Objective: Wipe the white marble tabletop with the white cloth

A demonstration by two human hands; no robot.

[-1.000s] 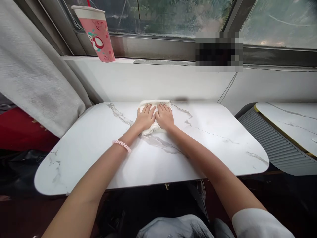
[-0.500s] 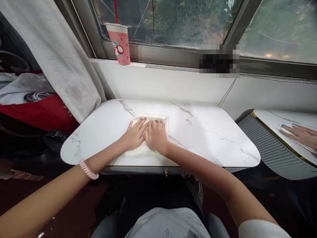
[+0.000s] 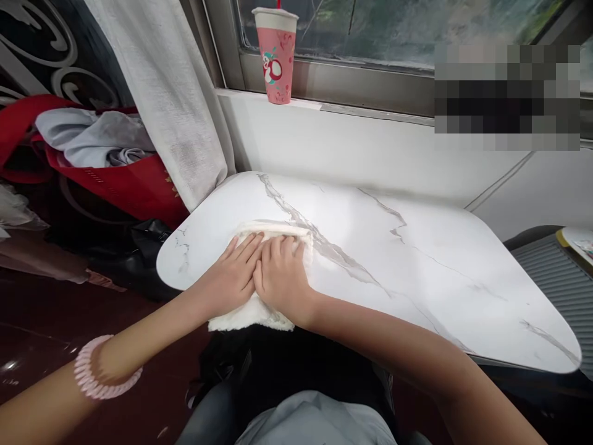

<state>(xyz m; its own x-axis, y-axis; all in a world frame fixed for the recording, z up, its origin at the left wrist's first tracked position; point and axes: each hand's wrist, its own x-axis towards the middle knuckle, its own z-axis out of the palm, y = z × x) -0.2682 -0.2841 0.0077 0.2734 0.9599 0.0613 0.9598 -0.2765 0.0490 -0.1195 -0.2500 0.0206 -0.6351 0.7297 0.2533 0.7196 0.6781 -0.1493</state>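
Observation:
A white cloth [image 3: 252,316] lies spread on the white marble-patterned table [image 3: 338,216], its near edge hanging past the table's front. My left hand [image 3: 234,269] presses flat on the cloth, open, with its fingers stretched forward and a little apart. Beside it and touching it, my right hand [image 3: 282,272] also lies palm down on the cloth. The right fingers are close together and slightly bent, not wrapped around the cloth. Both palms hide the cloth's middle.
A pink paper cup [image 3: 279,59] with a red straw stands on the window ledge. Left of the table hang a grey-white curtain [image 3: 171,111] and a red bag [image 3: 139,191] holding clothes. Another table with a ribbed grey side [image 3: 546,266] stands at the right.
My hands and the cloth have slid nearer to me and leftwards on the table, bringing the cloth's near edge past the table's front. The view has swung left; the co-worker's hands are out of sight.

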